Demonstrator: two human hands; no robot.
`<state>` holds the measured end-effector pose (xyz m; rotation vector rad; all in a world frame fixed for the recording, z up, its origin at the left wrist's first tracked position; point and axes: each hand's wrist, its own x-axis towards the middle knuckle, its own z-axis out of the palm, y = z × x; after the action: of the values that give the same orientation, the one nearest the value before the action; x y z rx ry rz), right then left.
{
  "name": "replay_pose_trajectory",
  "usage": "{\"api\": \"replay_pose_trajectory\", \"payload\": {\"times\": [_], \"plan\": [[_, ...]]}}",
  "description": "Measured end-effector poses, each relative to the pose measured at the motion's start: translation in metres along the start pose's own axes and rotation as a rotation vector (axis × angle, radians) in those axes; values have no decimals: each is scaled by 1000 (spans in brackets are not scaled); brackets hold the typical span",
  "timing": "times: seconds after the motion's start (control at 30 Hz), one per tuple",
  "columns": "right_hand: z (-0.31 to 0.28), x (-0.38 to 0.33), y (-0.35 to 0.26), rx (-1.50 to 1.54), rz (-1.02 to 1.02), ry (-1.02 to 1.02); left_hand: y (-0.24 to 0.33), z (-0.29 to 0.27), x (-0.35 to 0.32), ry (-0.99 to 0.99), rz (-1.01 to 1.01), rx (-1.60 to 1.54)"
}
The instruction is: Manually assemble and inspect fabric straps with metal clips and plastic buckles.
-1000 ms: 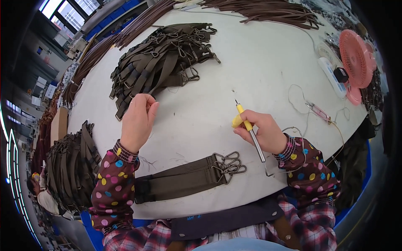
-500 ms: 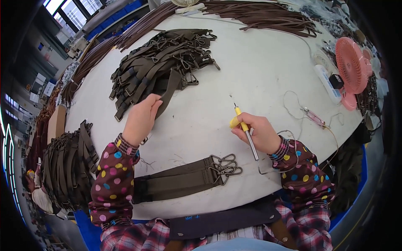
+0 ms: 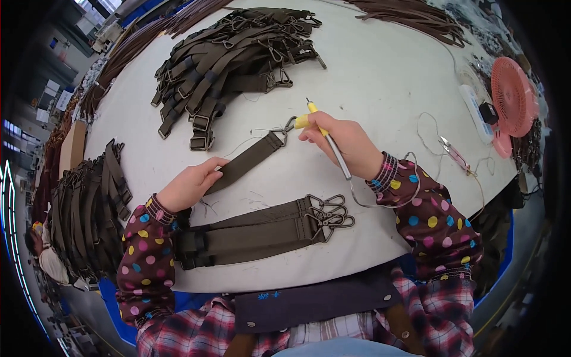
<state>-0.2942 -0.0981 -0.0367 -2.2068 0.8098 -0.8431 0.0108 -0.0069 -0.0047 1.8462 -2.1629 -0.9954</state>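
Centre of frame: olive webbing strap (image 3: 247, 162) laid diagonally on the white worktop (image 3: 380, 77), metal ring end (image 3: 284, 131) toward upper right. Left hand (image 3: 190, 185), fingers flat and mostly extended, pressing down the strap's lower end; no closed grip. Right hand (image 3: 348, 143) closed in a pen hold on a yellow-handled corded hot tool (image 3: 324, 134), tip raised just above and right of the ring, apparently not touching. Cord (image 3: 386, 199) looping around the right wrist.

Lower centre: strap bundle (image 3: 256, 229) with snap hooks (image 3: 330, 211), lying flat near the worktop edge. Upper left: large strap heap (image 3: 229, 59). Far left: another stack (image 3: 89, 214) beside the worktop. Right edge: pink desk fan (image 3: 513, 98), white power strip (image 3: 476, 113), small snips (image 3: 455, 153).

Step judged in hand: single strap positioned and pinned for trimming or sealing loose threads near the ring end. Next move, by judgement: tool tip lowered precisely onto the stray threads, strap kept pinned, fingers kept away from the tip.
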Motion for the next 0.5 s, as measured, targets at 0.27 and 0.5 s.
{"api": "replay_pose_trajectory", "payload": {"times": [0.27, 0.5], "plan": [[12, -10, 12, -136, -157, -165, 21, 24, -7, 195, 129, 243], [-6, -31, 7, -141, -124, -1, 72, 38, 21, 227, 328, 161]]}}
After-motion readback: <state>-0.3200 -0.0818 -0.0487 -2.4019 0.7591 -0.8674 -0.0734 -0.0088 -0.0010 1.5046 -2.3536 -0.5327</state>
